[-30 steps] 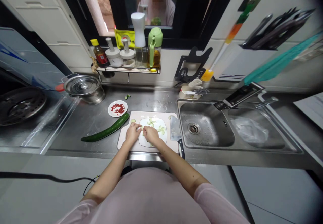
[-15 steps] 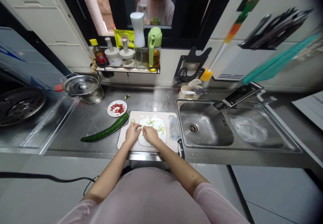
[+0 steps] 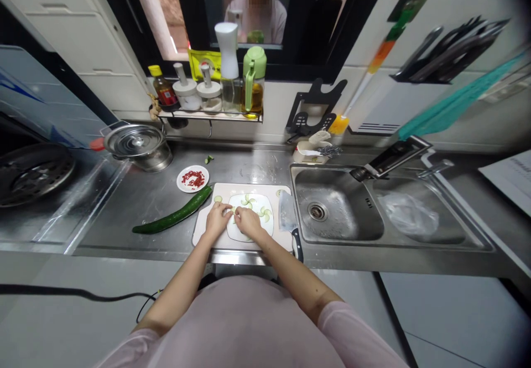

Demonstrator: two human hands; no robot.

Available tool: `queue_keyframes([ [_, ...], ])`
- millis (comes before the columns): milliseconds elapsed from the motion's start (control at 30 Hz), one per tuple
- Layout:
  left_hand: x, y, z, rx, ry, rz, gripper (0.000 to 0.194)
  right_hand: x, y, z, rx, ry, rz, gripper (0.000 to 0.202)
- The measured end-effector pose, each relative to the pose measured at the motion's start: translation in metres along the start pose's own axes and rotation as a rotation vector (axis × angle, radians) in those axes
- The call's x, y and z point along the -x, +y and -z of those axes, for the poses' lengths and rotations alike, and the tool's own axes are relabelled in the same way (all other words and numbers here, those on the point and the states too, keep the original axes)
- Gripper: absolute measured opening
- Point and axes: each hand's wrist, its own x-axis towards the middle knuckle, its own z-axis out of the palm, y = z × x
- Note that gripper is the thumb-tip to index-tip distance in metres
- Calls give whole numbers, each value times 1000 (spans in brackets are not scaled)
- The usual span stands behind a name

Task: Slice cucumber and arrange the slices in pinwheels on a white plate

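My left hand (image 3: 217,219) and my right hand (image 3: 248,222) meet over the left part of a white plate (image 3: 251,234). Both hands have their fingertips pinched close together at a small pale green cucumber slice, mostly hidden by the fingers. Thin cucumber slices lie on the plate in two pinwheel shapes, one pinwheel (image 3: 248,201) towards the back and another pinwheel (image 3: 264,213) at the right. Under the plate is a pale cutting board (image 3: 202,225). A loose cucumber slice (image 3: 218,199) rests on the board beyond my left hand.
A cleaver (image 3: 287,213) lies along the board's right edge, its black handle towards me. Left of the board are a whole cucumber (image 3: 176,217) and a small dish (image 3: 181,184) of chopped red pieces. The sink (image 3: 340,202) is at the right, a lidded pot (image 3: 151,157) at the back left.
Both hands stay at the same place over the plate, with only slight finger movement. The view has shifted very slightly.
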Motion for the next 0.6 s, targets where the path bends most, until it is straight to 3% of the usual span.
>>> queue_keyframes([
  [167,-3,-15,-1,192,190,173,30,4,10,14,-158,73,-92,29],
  [267,-3,-21,2,180,277,310,35,12,21,25,-253,165,-114,28],
  [600,-17,-3,13,-175,179,314,41,57,61,38,-480,376,-66,28],
])
